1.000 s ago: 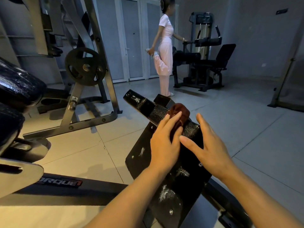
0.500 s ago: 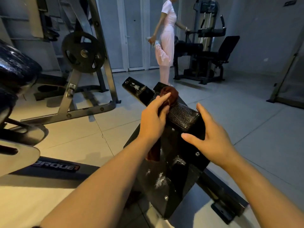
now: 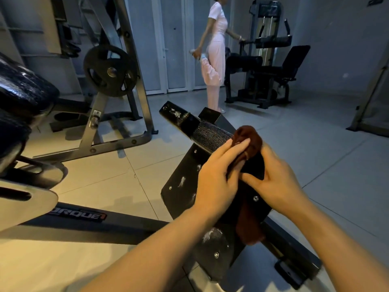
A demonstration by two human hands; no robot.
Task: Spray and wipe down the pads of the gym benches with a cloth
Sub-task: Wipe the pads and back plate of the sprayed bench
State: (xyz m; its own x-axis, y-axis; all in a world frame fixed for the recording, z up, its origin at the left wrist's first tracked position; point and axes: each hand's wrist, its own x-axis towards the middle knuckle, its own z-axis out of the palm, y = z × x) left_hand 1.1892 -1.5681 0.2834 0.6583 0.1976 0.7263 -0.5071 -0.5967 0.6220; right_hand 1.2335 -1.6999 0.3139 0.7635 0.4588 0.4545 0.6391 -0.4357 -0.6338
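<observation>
left hand (image 3: 219,178) has slid the cloth (image 3: 249,142) rightward along the pad (image 3: 210,134); right hand (image 3: 275,182) now grips it too

Beyond the fingertips (image 3: 245,142) open floor (image 3: 284,148); left of them, the roller pad (image 3: 212,137) blocks passage.
</observation>
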